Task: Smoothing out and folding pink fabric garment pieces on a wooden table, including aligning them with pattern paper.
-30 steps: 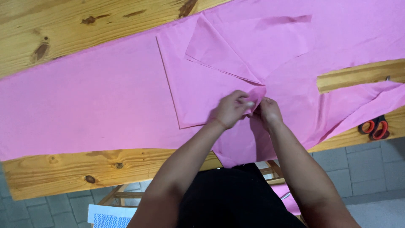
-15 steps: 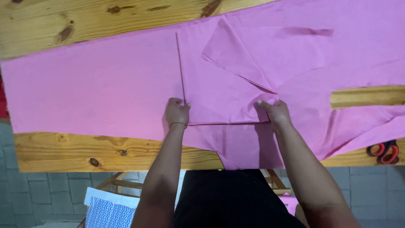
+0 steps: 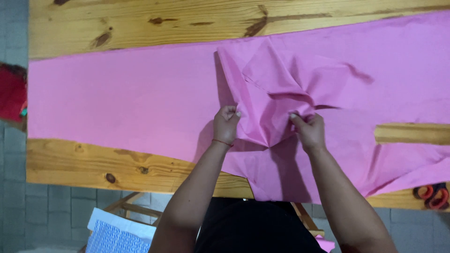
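Observation:
A large sheet of pink fabric is spread over a wooden table. On top of it lies a smaller cut piece of the same pink fabric, now bunched and lifted at its near edge. My left hand pinches that piece at its near left corner. My right hand grips its near right edge. Both hands are closed on the cloth, which sags in a fold between them. Part of the big sheet hangs over the table's near edge in front of my body.
Red-handled scissors lie at the table's near right edge. A bare strip of wood shows through a cut in the fabric at right. A red object sits off the left end. Below are a wooden chair frame and a blue-and-white patterned cloth.
The cut piece lay flat under both hands half a second ago. Now both hands have pinched its near edge and lifted it, so it crumples.

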